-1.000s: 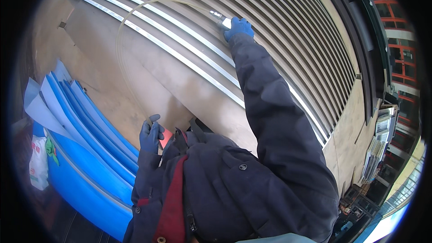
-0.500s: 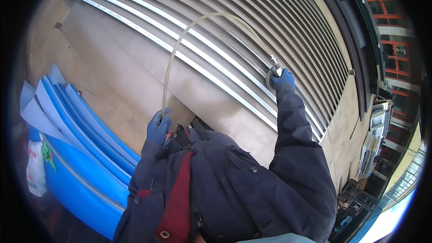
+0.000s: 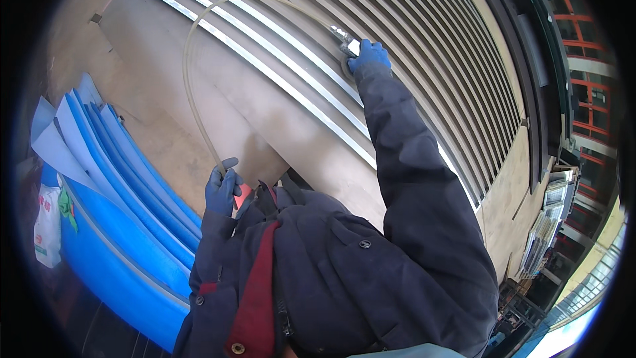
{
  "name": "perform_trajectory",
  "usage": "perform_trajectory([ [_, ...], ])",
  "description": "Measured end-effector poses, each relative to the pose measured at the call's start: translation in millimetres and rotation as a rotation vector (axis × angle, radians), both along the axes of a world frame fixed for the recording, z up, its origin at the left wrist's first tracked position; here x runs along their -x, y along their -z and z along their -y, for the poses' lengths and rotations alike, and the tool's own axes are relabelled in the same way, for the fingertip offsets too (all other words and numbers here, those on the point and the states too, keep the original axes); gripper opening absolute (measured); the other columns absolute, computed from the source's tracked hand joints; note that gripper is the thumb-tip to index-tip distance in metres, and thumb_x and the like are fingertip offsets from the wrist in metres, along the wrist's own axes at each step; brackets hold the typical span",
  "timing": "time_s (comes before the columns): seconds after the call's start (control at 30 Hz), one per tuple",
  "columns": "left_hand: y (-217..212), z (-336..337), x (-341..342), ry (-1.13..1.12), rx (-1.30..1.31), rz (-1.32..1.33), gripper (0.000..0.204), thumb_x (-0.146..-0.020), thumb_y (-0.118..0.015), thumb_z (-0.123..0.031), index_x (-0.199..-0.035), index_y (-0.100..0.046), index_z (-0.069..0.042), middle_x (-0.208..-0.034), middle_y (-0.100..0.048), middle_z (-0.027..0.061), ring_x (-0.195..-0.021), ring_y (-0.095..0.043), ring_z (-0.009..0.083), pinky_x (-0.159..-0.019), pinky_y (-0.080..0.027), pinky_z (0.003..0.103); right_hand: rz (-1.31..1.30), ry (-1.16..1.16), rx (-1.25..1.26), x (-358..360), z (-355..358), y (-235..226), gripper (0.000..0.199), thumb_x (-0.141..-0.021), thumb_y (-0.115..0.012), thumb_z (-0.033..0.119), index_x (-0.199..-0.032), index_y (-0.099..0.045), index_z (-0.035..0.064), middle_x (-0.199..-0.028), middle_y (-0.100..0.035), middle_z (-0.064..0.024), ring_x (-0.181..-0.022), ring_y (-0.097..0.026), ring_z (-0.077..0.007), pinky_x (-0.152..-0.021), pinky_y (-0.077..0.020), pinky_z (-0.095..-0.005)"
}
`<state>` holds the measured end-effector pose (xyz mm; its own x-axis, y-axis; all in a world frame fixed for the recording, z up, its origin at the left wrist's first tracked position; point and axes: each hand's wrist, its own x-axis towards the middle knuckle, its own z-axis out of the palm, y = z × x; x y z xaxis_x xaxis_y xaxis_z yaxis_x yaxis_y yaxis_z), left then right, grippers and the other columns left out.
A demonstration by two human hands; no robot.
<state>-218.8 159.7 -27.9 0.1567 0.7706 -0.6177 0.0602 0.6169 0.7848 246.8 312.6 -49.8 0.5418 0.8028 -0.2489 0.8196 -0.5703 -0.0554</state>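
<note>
Gloved in blue, my right hand (image 3: 370, 57) is wrapped round a small metal air sander (image 3: 350, 46) with a round disc beneath it. The sander is at one of the long metal strips (image 3: 278, 71), which lie side by side with gaps between them. A pale air hose (image 3: 187, 59) runs from the tool in a wide arch back to my left hand (image 3: 223, 187). That hand, also in a blue glove, has its fingers curled round the hose near my body. The disc is mostly hidden by the tool and my right hand.
Curved blue sheets (image 3: 126, 179) are stacked at the left, with a white plastic bag (image 3: 48, 225) and a green cloth (image 3: 67, 209) beside them. A broad tan board (image 3: 218, 106) lies under the strips. Dark beams (image 3: 530, 46) and red frames (image 3: 591, 99) stand at the right.
My right hand has moved the sander up and to the left along the strips. The hose arch has shifted left with it, and my left hand has moved slightly left, still holding the hose.
</note>
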Motion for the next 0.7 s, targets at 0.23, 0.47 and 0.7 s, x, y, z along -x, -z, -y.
perform_trajectory([
  [0.23, -8, 3, -1, 0.027, -0.015, 0.01, 0.03, -0.111, -0.052, -0.014, -0.138, -0.061, -0.002, -0.086, -0.063, 0.0021, -0.067, -0.054, 0.0059, -0.062, -0.045, 0.021, -0.004, 0.02, 0.007, -5, 25, 2, 0.057, -0.086, -0.08, 0.042, -0.133, -0.063, 0.0133, -0.134, -0.062, -0.0204, -0.127, -0.061, -0.0408, -0.105, -0.0544, -0.0507],
  [0.47, 5, -5, -17, 0.172, -0.021, 0.096, 0.031, -0.111, -0.053, -0.016, -0.139, -0.061, -0.003, -0.085, -0.064, 0.0011, -0.065, -0.054, 0.0049, -0.06, -0.045, 0.021, 0.05, 0.244, 0.018, -76, 170, 11, 0.059, -0.083, -0.082, 0.042, -0.128, -0.063, 0.0097, -0.131, -0.063, -0.0249, -0.125, -0.061, -0.0451, -0.104, -0.0528, -0.0535],
  [0.7, 5, 3, -21, 0.246, 0.079, 0.109, 0.033, -0.11, -0.056, -0.017, -0.14, -0.063, -0.005, -0.084, -0.063, -0.0001, -0.064, -0.051, 0.0038, -0.059, -0.043, 0.021, 0.063, 0.418, 0.03, -120, 261, 0, 0.059, -0.079, -0.087, 0.037, -0.125, -0.064, 0.0082, -0.128, -0.064, -0.0268, -0.12, -0.065, -0.0474, -0.101, -0.0547, -0.0542],
])
